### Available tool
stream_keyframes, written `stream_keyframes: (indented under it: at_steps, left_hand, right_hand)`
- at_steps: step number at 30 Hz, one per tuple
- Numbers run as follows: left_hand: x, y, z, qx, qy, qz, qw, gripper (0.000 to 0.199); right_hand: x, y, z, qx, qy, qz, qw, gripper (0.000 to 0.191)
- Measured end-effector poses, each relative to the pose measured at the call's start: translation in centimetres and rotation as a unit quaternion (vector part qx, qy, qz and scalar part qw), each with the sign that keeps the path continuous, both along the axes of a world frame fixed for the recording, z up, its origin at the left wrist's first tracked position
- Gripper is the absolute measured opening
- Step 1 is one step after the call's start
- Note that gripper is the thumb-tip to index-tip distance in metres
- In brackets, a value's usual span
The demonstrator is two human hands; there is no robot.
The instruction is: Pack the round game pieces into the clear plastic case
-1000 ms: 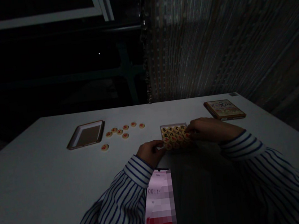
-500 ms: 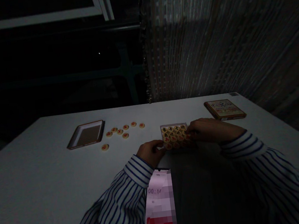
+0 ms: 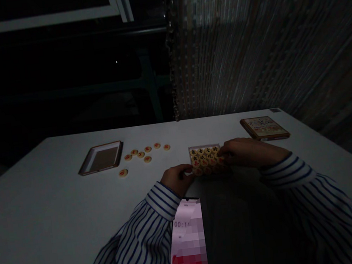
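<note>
A small box (image 3: 205, 147) packed with rows of round chess pieces (image 3: 202, 156), marked in black and red, lies on the white table. My left hand (image 3: 178, 181) is closed at the box's left edge, thumb and fingers around its near left corner. At the right side of the box, my right hand (image 3: 241, 153) has its fingertips pressed together over the end pieces; whether a piece is between them is hidden. Several loose red-marked pieces (image 3: 140, 154) lie to the left of the box.
An open, shallow lid or tray (image 3: 102, 158) lies at the left. At the back right is a closed printed box (image 3: 265, 128). A lit phone screen (image 3: 186, 233) shows below my left hand. Behind the table hangs a string curtain (image 3: 233, 48).
Both hands stay almost in place at the box. The right fingertips have shifted very slightly over the right-hand pieces.
</note>
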State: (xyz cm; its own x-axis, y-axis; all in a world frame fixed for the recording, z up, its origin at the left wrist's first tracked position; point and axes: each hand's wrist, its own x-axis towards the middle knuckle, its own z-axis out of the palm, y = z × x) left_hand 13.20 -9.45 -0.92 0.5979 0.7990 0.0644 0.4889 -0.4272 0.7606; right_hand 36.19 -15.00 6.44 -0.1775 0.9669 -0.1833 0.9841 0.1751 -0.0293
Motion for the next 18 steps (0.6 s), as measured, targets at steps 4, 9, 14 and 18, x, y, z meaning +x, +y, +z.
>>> stream_keyframes:
  at_steps: [4, 9, 14, 18]
  left_hand:
    - [-0.07, -0.06, 0.18, -0.005, 0.004, -0.001, 1.000, 0.033]
    - [-0.13, -0.12, 0.32, -0.001, 0.004, -0.005, 1.000, 0.032]
    - [-0.04, -0.10, 0.16, -0.007, 0.001, 0.002, 1.000, 0.032]
    - [-0.07, 0.03, -0.01, 0.005, 0.003, -0.008, 1.000, 0.033]
  right_hand:
    - [-0.22, -0.12, 0.17, -0.001, -0.002, 0.009, 1.000, 0.025]
    - [-0.25, -0.06, -0.02, -0.008, -0.005, 0.012, 1.000, 0.023]
    - [-0.17, 0.02, -0.09, -0.013, 0.002, 0.012, 1.000, 0.022]
    - [-0.20, -0.08, 0.09, -0.008, 0.006, 0.014, 1.000, 0.022]
